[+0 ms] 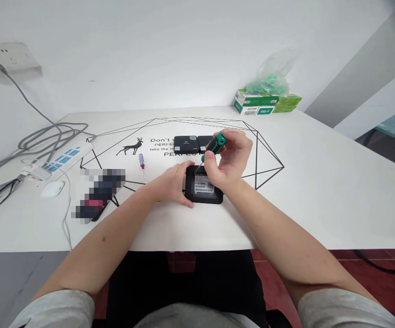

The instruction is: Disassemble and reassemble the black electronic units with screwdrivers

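Observation:
A black box with a white label on its upper face (204, 186) lies on the white table. My left hand (173, 183) grips its left side, thumb at the near edge and fingers at the far edge. In my right hand (230, 157) is a green and black screwdriver (217, 144), tilted, its shaft pointing down to the box's far left corner. Whether the tip touches a screw is too small to tell. Just beyond stand two more black boxes side by side, the left one (185, 144) fully visible and the right one (204, 142) partly hidden by my right hand.
A small purple screwdriver (142, 165) lies left of my hands. Further left are a blurred phone (100, 195), a white earphone case (53, 189), a power strip (64, 159) and grey cables (47, 136). Green and white cartons (255, 103) with a plastic bag (272, 79) stand by the wall.

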Demonstrator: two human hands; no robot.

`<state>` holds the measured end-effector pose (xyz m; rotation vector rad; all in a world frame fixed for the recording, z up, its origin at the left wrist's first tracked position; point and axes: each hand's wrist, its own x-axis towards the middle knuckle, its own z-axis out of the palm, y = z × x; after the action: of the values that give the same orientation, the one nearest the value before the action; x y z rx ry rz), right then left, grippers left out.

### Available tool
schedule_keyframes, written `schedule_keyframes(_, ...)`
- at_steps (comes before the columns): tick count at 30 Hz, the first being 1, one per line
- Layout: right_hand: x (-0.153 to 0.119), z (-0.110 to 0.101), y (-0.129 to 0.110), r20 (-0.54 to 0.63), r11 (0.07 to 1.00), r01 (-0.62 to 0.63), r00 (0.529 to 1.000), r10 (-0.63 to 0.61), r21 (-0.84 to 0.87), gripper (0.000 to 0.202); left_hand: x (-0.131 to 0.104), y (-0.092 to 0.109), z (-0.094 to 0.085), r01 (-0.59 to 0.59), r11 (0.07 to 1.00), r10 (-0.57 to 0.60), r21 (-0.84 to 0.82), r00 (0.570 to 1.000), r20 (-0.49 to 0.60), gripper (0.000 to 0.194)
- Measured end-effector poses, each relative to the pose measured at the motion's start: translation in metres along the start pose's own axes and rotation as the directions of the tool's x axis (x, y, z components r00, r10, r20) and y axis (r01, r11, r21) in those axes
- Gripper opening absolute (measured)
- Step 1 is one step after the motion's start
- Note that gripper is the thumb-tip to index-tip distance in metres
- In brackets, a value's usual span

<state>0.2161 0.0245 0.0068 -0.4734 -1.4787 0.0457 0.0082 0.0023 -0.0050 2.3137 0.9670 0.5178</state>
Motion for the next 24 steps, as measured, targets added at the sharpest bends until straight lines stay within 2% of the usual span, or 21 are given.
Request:
schedule_keyframes(7, 0.001, -0.002, 0.003, 0.086, 0.999, 0.027, 0.996, -0.023, -0.040, 0.053, 0.000, -0.002, 0.000, -0.018, 0.999, 0.017, 0.050, 0.999, 0.029, 0.144)
schedule_keyframes(13, 0.001, 0.001, -0.002, 0.177, 0.999, 0.042, 0.983, -0.042, 0.002, 0.046, 0.003, -0.003, 0.003, 0.011, 0.995, -0.018, 0.101, 0.997, 0.071, 0.128)
schedule_keyframes(16, 0.000, 0.002, -0.001, 0.251, 1.000, -0.009, 0.968, 0.010, -0.004, 0.043, 0.004, -0.005, 0.005, 0.013, 0.996, -0.019, 0.093, 0.998, 0.065, 0.125)
schedule_keyframes(21, -0.002, 0.004, 0.007, 0.272, 0.986, -0.160, 0.948, 0.165, -0.043, 0.043, 0.006, -0.010, 0.007, 0.043, 0.994, -0.049, 0.098, 0.997, 0.065, 0.126)
schedule_keyframes(24, 0.000, 0.008, 0.010, 0.297, 0.979, -0.199, 0.934, 0.200, -0.034, 0.039, 0.008, -0.011, 0.007, 0.061, 0.988, -0.073, 0.140, 0.994, 0.084, 0.121)
